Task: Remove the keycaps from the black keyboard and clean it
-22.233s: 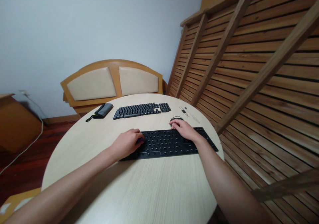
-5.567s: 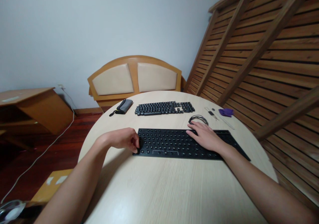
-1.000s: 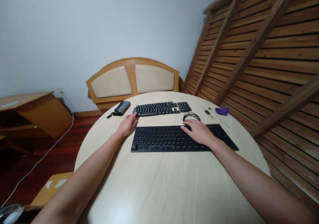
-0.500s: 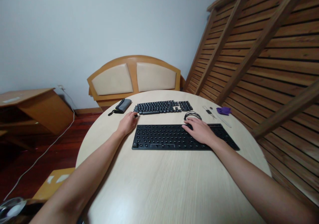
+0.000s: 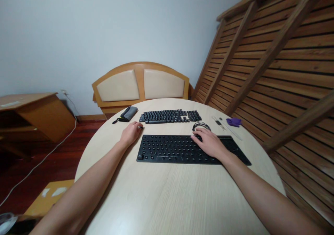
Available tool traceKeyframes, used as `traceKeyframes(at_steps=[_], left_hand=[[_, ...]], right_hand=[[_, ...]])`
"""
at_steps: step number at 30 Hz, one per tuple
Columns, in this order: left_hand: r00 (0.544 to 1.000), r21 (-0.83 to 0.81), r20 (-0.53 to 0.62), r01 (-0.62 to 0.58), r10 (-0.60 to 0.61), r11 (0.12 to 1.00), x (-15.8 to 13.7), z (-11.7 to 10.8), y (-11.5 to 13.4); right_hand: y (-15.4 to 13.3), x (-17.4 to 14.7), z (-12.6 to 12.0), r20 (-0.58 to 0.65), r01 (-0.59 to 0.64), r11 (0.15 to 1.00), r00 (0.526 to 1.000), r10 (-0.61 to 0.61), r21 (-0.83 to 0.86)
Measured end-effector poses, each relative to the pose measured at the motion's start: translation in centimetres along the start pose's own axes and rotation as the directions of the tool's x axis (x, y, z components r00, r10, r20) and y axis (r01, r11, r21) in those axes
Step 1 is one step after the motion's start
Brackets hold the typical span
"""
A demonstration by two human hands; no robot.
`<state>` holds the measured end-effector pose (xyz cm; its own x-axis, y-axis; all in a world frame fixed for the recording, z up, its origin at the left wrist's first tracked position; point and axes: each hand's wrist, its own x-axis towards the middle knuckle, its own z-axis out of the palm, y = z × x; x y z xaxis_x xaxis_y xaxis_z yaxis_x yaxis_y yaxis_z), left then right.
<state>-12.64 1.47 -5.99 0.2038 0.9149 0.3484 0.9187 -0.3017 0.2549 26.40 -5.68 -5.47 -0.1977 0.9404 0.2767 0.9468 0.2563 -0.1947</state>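
My left hand (image 5: 131, 133) is closed in a pinch, with a small black keycap (image 5: 141, 127) at its fingertips. It sits just left of the gap between the laid-out keycaps and the keyboard base. The black keyboard base (image 5: 167, 148) lies flat on the table, bare switches showing, and one keycap (image 5: 140, 157) is seated at its near left corner. Fingers stretched out, my right hand (image 5: 208, 141) rests over the right part of the base and covers some switches. Beyond it, the loose black keycaps (image 5: 164, 116) lie in keyboard order.
A coiled black cable (image 5: 201, 125) lies behind the base. To the right are a purple cloth-like item (image 5: 233, 122) and small thin tools (image 5: 219, 123). A grey pouch (image 5: 129, 114) lies at back left. Behind the round table (image 5: 167, 196) stands a padded headboard (image 5: 141, 81); wooden slats (image 5: 281, 75) lean at right.
My left hand has drawn slightly toward me, away from the laid-out keycaps, with the keycap at its fingertips. My right hand stays on the base. The view has tilted up a little.
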Motion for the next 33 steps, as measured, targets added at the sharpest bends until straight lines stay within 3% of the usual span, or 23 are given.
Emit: traceKeyframes(at_steps=[8, 11, 16, 20, 29, 33], left_hand=[[0.999, -0.151, 0.028, -0.031, 0.035, 0.988, -1.0, -1.4, 0.6], [0.988, -0.264, 0.073, -0.115, 0.139, 0.958, -1.2, -2.1, 1.5], [0.905, -0.406, 0.191, -0.280, 0.380, 0.870, -1.8, -3.9, 3.6], [0.837, -0.416, 0.218, -0.386, 0.502, 0.823, -2.2, -4.4, 4.6], [0.822, -0.334, 0.247, -0.425, 0.513, 0.841, -2.2, -4.3, 4.8], [0.831, -0.373, 0.257, -0.386, 0.493, 0.844, -2.3, -4.7, 4.9]], right_hand=[[0.1, -0.1, 0.0, -0.071, 0.044, 0.998, 0.997, -0.041, 0.045], [0.2, -0.2, -0.1, -0.102, 0.062, 0.996, 0.993, -0.056, 0.061], [0.4, -0.3, -0.1, -0.126, 0.101, 0.989, 0.988, -0.088, 0.103], [0.5, -0.3, -0.1, -0.129, 0.122, 0.986, 0.986, -0.108, 0.111], [0.8, -0.3, 0.3, -0.118, 0.141, 0.982, 0.985, -0.127, 0.125], [0.9, -0.4, 0.3, -0.118, 0.141, 0.982, 0.985, -0.126, 0.128]])
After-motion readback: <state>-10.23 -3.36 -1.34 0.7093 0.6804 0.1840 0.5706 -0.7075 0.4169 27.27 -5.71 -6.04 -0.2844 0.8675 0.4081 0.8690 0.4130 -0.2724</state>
